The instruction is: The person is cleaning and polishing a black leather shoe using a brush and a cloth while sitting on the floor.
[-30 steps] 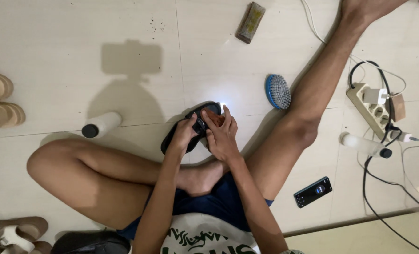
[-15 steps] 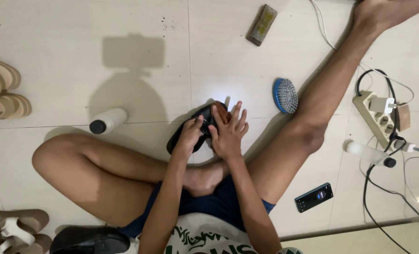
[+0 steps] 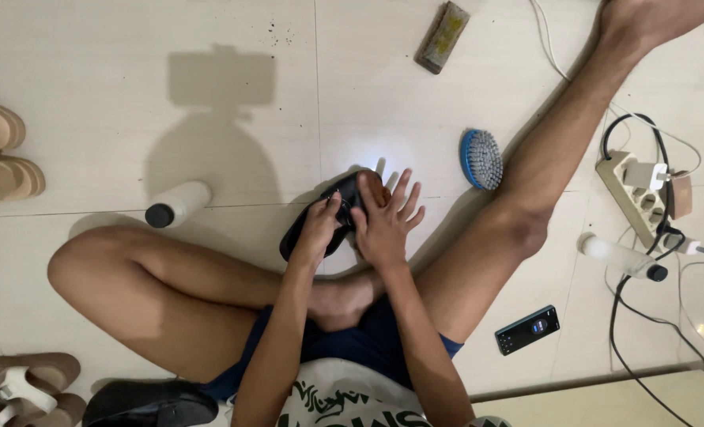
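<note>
I sit on a pale tiled floor with a black shoe [image 3: 344, 194] held in front of me. My left hand [image 3: 318, 229] grips the shoe's side and steadies it. My right hand [image 3: 383, 219] presses a brown pad or cloth [image 3: 377, 190] against the shoe's toe, with its fingers spread. A blue round brush [image 3: 479, 158] lies bristles-up on the floor just right of my hands, beside my outstretched right leg.
A white bottle with a black cap [image 3: 177, 205] lies to the left. A rectangular brush [image 3: 442, 36] rests at top. A power strip with cables [image 3: 641, 194], another white bottle [image 3: 622, 257] and a phone [image 3: 527, 330] are at right. Sandals [image 3: 0, 160] and shoes [image 3: 20, 387] line the left edge.
My right hand has opened its fingers wider over the toe of the shoe. The view has shifted slightly downward and left; the shoe stays in the same place.
</note>
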